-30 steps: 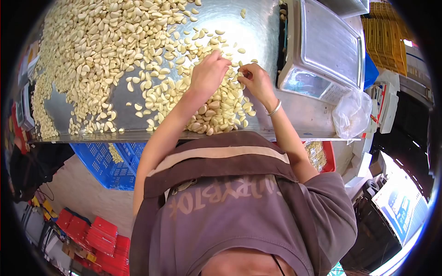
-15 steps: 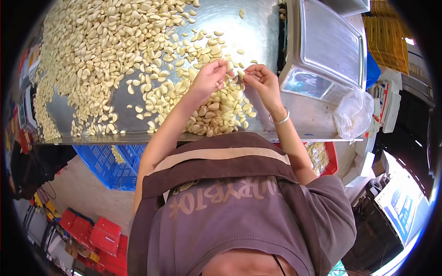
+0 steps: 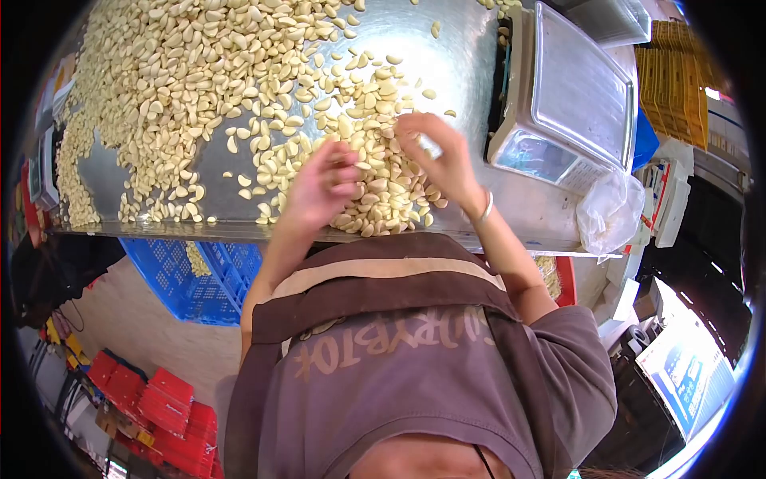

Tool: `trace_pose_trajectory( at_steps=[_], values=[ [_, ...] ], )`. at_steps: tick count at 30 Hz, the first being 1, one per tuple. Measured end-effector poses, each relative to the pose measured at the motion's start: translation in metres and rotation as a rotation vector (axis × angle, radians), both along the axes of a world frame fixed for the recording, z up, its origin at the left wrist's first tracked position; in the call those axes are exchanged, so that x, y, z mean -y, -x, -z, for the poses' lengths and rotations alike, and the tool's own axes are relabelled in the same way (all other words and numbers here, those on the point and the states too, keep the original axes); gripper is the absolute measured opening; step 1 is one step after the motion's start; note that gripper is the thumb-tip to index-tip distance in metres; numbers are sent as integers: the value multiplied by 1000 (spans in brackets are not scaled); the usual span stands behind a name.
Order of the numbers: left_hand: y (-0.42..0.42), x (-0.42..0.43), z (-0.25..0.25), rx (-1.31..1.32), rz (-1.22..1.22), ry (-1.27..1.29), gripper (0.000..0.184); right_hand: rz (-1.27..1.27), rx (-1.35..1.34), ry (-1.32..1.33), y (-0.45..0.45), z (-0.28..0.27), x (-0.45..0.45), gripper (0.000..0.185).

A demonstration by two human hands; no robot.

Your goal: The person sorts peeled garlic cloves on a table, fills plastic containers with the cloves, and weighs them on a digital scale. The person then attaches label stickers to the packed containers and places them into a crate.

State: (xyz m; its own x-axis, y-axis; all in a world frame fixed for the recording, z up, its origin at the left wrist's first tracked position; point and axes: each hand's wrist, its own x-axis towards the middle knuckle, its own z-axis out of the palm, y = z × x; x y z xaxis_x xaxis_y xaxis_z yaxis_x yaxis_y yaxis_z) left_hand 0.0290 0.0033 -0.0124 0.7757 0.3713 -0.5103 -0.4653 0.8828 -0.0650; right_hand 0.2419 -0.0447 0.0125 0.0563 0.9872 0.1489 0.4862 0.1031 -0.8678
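Observation:
Peeled garlic cloves (image 3: 379,188) lie heaped near the front edge of the metal table (image 3: 447,64), between my two hands. My left hand (image 3: 323,188) hovers at the left side of this heap, its fingers curled but smeared by motion, so whether it holds a clove is unclear. At the heap's right side is my right hand (image 3: 437,156), wearing a bracelet (image 3: 487,206) at the wrist. Its thumb and fingers curve together down onto the cloves; anything between the tips is hidden. A far larger spread of cloves (image 3: 183,80) covers the table's left part.
A weighing scale (image 3: 578,80) stands at the right, with a clear plastic bag (image 3: 610,211) beside it. Below the table edge are a blue crate (image 3: 175,279) and a red container (image 3: 565,279) with cloves. Yellow crates (image 3: 674,88) are stacked at far right.
My hands were close together above the heap, each pinching a clove. Now they are apart: the left has drawn back left and nearer my body, the right has lowered onto the heap.

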Motion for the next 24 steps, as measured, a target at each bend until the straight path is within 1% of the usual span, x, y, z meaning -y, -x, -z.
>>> trace_pose_trajectory(
  at_steps=[1,2,3,4,5,6,7,8,9,10,13,14,15,16,17,18,19,20,23,24],
  values=[
    [23,0,-7,-70,-128,-49,19,83,41,57,-8,8,-5,22],
    [48,-1,-17,-141,-255,-98,18,33,164,102,-14,18,-9,36],
    [79,-7,-21,-172,-352,-207,17,-9,256,66,-14,34,-15,42],
    [111,-12,-26,-145,-488,-209,15,-51,348,31,-6,55,-20,49],
    [140,-16,-35,-210,-592,-224,14,-93,439,-6,5,69,-23,55],
    [186,-20,-25,-238,-676,-298,14,-156,540,116,20,76,-27,70],
    [233,-21,-15,-379,-734,-339,14,-199,564,76,31,78,-27,72],
    [285,-19,-1,-391,-777,-299,14,-240,588,34,41,78,-24,73],
    [327,-14,8,-468,-791,-360,14,-284,611,-9,49,75,-21,75],
    [369,-6,25,-649,-841,-406,16,-305,577,-17,54,71,-15,76],
    [463,17,77,-933,-1010,-297,20,-499,586,-30,64,55,4,75],
    [497,23,107,-1002,-1032,-215,21,-499,590,-79,63,54,14,71],
    [518,27,127,-1070,-1055,-133,24,-554,537,-63,62,50,21,69],
    [512,28,129,-1135,-1076,-49,28,-611,485,-51,60,48,26,68],
    [506,28,132,-1254,-1082,73,31,-667,434,-39,57,45,31,66],
    [473,25,118,-1369,-1079,208,34,-726,434,-40,53,42,36,60],
    [425,19,93,-1471,-1068,347,39,-745,477,-55,48,41,38,59],
    [452,26,116,-1488,-957,171,50,-764,518,-69,45,38,40,58],
    [422,12,98,-1833,-731,-71,51,-824,699,-97,27,41,51,53],
    [399,3,84,-1952,-775,-266,48,-844,769,-105,23,44,54,51]
  ],
)
